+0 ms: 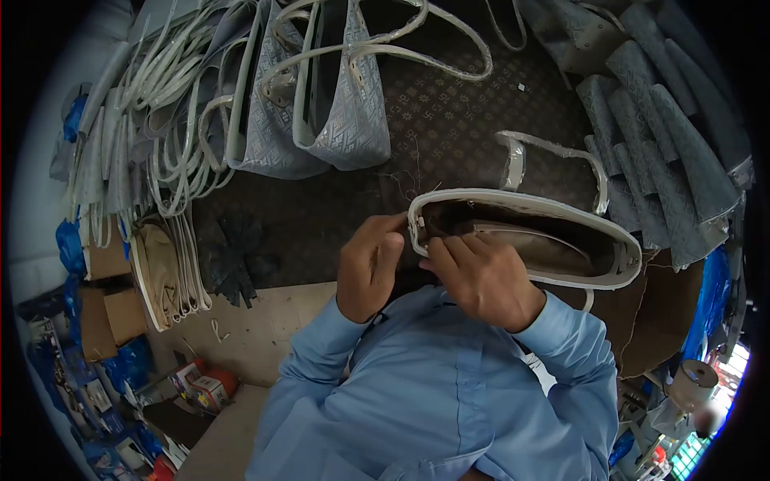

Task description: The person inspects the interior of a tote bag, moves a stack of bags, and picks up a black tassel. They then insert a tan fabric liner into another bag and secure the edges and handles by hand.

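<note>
A handbag [545,200] with a pale rim lies on its side in front of my body, its open mouth toward me and its beige lining and inner pocket [533,240] showing. My left hand [370,264] is at the bag's left end, with its fingers bent against the outside of the rim. Over the near left part of the mouth, my right hand [481,276] has its fingers closed on the rim; the fingertips are partly hidden. A small light fitting [420,223] shows inside the left end. The clear-wrapped handle [561,150] extends beyond the bag.
Two grey patterned bags [345,120] stand at the back left, beside a heap of pale straps [172,96]. Rolled grey patterned pieces [650,128] are stacked at the right. A dark frayed bundle [234,252] and beige bags [164,268] lie at the left. Cardboard [662,313] is at the right.
</note>
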The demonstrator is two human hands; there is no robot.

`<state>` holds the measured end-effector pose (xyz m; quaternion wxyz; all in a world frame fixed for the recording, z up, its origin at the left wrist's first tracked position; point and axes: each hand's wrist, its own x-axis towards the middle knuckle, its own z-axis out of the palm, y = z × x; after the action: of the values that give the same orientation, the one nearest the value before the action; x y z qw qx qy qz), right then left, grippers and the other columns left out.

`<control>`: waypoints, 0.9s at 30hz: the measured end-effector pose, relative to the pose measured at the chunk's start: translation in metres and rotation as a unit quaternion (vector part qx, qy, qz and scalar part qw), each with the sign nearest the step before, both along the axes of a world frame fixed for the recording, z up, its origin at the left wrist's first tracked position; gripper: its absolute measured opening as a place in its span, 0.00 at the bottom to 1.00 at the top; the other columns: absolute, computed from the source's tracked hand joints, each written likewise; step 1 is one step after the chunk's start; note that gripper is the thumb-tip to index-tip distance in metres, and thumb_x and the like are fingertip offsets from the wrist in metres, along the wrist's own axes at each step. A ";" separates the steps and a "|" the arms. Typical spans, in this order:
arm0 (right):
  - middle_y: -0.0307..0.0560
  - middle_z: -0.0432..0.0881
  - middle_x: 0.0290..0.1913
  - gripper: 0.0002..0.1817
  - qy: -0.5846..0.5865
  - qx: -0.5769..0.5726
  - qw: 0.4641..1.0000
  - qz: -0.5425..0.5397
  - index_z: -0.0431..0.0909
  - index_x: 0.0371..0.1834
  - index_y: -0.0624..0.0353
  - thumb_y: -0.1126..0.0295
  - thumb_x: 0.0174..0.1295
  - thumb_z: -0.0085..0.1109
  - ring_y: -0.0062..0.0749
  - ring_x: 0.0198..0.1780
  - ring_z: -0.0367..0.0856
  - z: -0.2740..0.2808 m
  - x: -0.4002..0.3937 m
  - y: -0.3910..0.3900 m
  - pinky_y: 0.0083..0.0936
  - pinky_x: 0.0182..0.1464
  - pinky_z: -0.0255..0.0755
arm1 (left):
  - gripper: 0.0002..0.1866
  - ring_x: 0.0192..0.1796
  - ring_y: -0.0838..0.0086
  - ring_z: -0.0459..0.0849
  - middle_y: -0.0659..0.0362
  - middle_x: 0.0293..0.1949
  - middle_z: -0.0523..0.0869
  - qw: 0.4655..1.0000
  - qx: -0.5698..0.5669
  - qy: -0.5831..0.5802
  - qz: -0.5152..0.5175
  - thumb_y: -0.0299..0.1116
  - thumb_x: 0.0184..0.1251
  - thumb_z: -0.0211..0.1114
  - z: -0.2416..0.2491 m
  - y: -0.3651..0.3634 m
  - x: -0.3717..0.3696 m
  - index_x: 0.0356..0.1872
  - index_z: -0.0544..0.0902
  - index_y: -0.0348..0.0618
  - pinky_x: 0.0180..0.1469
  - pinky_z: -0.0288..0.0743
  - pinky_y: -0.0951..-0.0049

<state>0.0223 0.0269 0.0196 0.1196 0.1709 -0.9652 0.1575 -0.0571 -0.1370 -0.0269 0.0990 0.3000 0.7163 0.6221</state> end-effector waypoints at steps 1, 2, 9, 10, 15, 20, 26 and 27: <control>0.45 0.74 0.23 0.10 -0.001 -0.004 1.000 0.005 0.74 0.32 0.65 0.67 0.60 0.55 0.33 0.25 0.76 -0.003 0.000 -0.003 0.29 0.28 0.71 | 0.19 0.40 0.62 0.83 0.45 0.41 0.81 0.998 -0.056 0.041 0.008 0.37 0.74 0.50 0.011 -0.001 0.006 0.52 0.77 0.28 0.42 0.75 0.68; 0.43 0.73 0.24 0.08 0.015 0.013 1.000 0.002 0.73 0.32 0.63 0.68 0.58 0.54 0.31 0.25 0.75 -0.009 -0.002 -0.004 0.27 0.28 0.69 | 0.17 0.35 0.61 0.84 0.46 0.36 0.82 0.990 -0.110 0.085 0.016 0.34 0.73 0.53 0.020 0.001 0.008 0.50 0.77 0.29 0.36 0.75 0.68; 0.45 0.75 0.27 0.10 0.010 0.003 0.995 0.102 0.74 0.34 0.66 0.71 0.52 0.51 0.32 0.28 0.77 -0.020 -0.013 0.008 0.28 0.29 0.71 | 0.11 0.32 0.51 0.82 0.43 0.30 0.81 0.957 -0.278 0.069 -0.044 0.31 0.71 0.52 0.053 0.013 -0.005 0.45 0.78 0.35 0.31 0.73 0.60; 0.45 0.75 0.27 0.10 0.009 0.003 0.996 0.093 0.74 0.34 0.66 0.71 0.52 0.51 0.32 0.28 0.77 -0.022 -0.014 0.006 0.28 0.29 0.71 | 0.11 0.33 0.49 0.81 0.42 0.31 0.81 0.956 -0.281 0.070 -0.055 0.31 0.71 0.51 0.053 0.010 -0.006 0.44 0.78 0.35 0.32 0.73 0.58; 0.44 0.76 0.21 0.10 0.058 -0.012 0.987 0.153 0.74 0.29 0.64 0.67 0.54 0.50 0.33 0.24 0.78 -0.040 -0.023 0.007 0.30 0.27 0.71 | 0.14 0.39 0.41 0.78 0.39 0.38 0.80 0.929 -0.339 0.084 -0.122 0.33 0.73 0.48 0.058 0.005 -0.013 0.47 0.77 0.35 0.39 0.73 0.56; 0.46 0.77 0.21 0.10 0.009 -0.046 0.996 0.071 0.74 0.27 0.63 0.67 0.55 0.51 0.35 0.24 0.79 -0.030 -0.002 0.010 0.32 0.28 0.71 | 0.21 0.43 0.57 0.84 0.42 0.47 0.82 0.938 -0.298 0.145 -0.104 0.34 0.75 0.47 0.040 0.008 -0.019 0.63 0.69 0.33 0.44 0.74 0.66; 0.49 0.80 0.30 0.14 -0.073 -0.143 0.983 -0.093 0.78 0.38 0.64 0.64 0.55 0.61 0.41 0.32 0.80 -0.001 0.102 0.124 0.34 0.35 0.74 | 0.25 0.35 0.81 0.75 0.51 0.38 0.84 0.976 -0.217 -0.019 -0.031 0.34 0.73 0.51 0.037 0.030 -0.003 0.67 0.65 0.33 0.39 0.70 0.78; 0.49 0.81 0.31 0.14 -0.060 -0.131 0.984 -0.104 0.79 0.37 0.63 0.64 0.54 0.63 0.42 0.34 0.81 0.000 0.115 0.138 0.35 0.37 0.75 | 0.25 0.35 0.81 0.75 0.51 0.38 0.84 0.974 -0.225 -0.016 -0.016 0.34 0.73 0.51 0.040 0.030 -0.004 0.67 0.65 0.33 0.39 0.70 0.78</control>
<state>0.1377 0.1649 0.0199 0.0985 0.0428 -0.9542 0.2791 -0.0613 -0.1069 0.0128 0.1852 0.2719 0.8311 0.4484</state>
